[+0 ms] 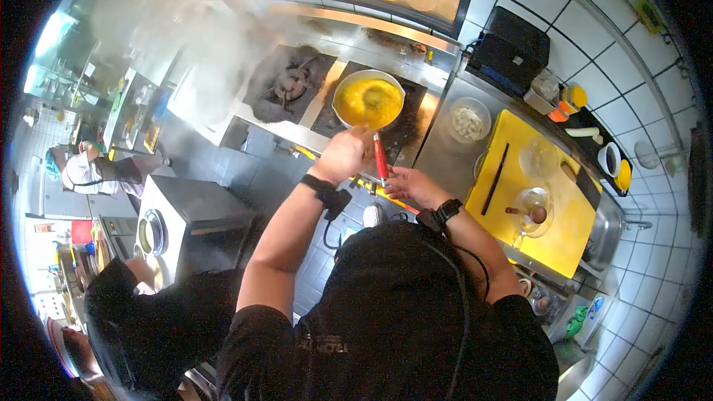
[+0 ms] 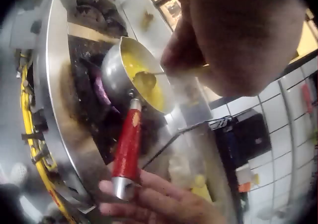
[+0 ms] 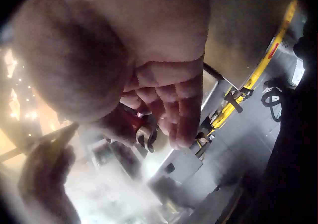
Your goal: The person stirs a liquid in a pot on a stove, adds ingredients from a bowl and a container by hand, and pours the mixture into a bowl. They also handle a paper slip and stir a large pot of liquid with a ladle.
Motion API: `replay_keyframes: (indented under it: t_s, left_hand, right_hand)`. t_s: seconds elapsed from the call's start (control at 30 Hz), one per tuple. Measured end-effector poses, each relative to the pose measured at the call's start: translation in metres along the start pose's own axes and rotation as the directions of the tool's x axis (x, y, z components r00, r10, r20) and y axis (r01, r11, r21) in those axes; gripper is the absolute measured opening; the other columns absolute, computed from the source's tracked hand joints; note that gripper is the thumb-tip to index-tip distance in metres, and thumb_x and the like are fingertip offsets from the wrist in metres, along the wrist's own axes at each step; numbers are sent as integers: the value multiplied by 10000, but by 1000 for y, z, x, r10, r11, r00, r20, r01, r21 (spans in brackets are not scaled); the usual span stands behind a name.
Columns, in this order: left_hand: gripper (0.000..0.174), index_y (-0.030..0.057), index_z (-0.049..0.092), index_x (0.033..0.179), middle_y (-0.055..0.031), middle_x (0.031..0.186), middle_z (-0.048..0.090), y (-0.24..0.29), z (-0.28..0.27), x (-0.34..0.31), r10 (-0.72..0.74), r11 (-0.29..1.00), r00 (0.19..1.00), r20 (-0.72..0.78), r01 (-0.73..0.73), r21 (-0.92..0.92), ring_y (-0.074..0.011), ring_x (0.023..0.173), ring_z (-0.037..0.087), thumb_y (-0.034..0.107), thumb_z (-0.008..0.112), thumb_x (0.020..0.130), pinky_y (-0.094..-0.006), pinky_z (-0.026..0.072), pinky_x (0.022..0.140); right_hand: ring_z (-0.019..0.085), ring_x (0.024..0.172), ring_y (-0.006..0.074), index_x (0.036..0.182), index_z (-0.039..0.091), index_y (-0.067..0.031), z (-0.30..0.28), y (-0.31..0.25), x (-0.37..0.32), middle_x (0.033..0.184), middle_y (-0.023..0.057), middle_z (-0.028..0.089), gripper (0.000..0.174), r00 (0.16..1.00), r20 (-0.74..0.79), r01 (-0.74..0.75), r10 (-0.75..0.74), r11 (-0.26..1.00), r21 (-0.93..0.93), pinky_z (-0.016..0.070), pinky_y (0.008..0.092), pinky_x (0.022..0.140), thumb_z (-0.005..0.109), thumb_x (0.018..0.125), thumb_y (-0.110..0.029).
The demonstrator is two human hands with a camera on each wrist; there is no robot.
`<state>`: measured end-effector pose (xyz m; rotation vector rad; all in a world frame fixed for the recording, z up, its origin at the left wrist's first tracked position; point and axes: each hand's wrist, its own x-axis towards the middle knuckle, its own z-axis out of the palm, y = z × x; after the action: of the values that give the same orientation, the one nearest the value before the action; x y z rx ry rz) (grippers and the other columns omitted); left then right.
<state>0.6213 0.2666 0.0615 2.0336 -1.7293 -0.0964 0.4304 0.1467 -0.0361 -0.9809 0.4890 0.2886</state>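
The pot (image 1: 405, 95) sits on the right side of the stove (image 1: 316, 108), and yellow food (image 1: 356, 104) is in it. The left hand (image 1: 346, 154) pinches a spoon (image 2: 145, 79) that dips into the food. The right hand (image 1: 416, 187) holds the end of the red handle (image 1: 380, 160), which points to the stove's front edge. The two hands are apart. On the bench (image 1: 440, 160), a bowl (image 1: 469, 120) of white bits is near the top left corner of a yellow board (image 1: 512, 145).
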Motion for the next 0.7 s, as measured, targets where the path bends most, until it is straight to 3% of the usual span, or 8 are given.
replay_keyframes:
  t_s: [0.1,0.13,0.27,0.3,0.37,0.5,0.67,0.7]
  left_hand:
    - [139,12,614,838,-160,835,631,30,-10,-4,-36,984,982,187,2,177,-360,796,662,96,661,738,-442,554,718]
    - [132,23,622,829,-151,812,628,41,-23,-2,101,990,983,151,-115,86,-358,774,662,113,665,742,-444,553,701]
    - [175,32,610,883,-156,814,617,10,-15,0,29,996,999,18,-28,-89,-362,766,647,122,666,743,-459,532,676]
    - [175,32,610,883,-156,814,617,1,-8,-7,33,998,999,-4,-33,-56,-362,766,647,122,666,743,-459,532,676]
    - [236,27,595,971,-170,833,609,-20,7,-18,11,997,1000,1,-11,71,-375,776,638,94,651,752,-462,527,682]
    - [263,23,633,1031,-141,807,581,2,-20,-8,58,998,997,-47,-57,26,-352,739,634,72,645,773,-453,524,659]
    - [359,20,596,1193,-238,1333,529,-56,15,-20,192,973,971,140,-207,106,-370,1041,648,33,588,835,-430,565,841]
    - [275,21,597,1107,-227,1201,583,-42,10,-25,88,983,978,187,-116,142,-373,963,661,40,593,833,-442,569,780]
  right_hand:
    - [657,918,156,1462,388,4,-8,8,-5,1063,64,637,647,998,-48,32,-31,999,35,553,305,845,677,943,-253]
    - [658,919,144,1439,427,-4,-8,6,-10,1073,66,650,575,997,-75,37,-35,999,17,561,295,830,646,966,-246]
    - [662,928,139,1408,475,-10,-19,13,-18,1092,80,668,496,993,-112,32,-39,998,-60,569,298,811,614,989,-236]
    - [668,931,143,1379,500,-10,-25,18,-21,1076,79,674,461,986,-60,140,-155,969,-201,570,303,807,613,991,-234]
    - [682,938,154,1432,442,-22,-16,4,-38,1062,63,679,525,996,-70,64,-62,998,21,572,310,815,628,982,-220]
    - [679,956,177,1493,304,46,-25,15,-25,1094,112,661,680,996,-90,8,-6,1000,20,585,322,816,649,967,-211]
    - [672,947,171,1460,381,34,-7,-5,-12,1135,107,649,602,998,-69,8,-12,998,-58,589,326,795,629,984,-238]
    - [672,947,171,1460,381,34,-5,-5,-9,1135,107,649,602,997,-77,19,-22,999,-50,589,326,795,629,984,-238]
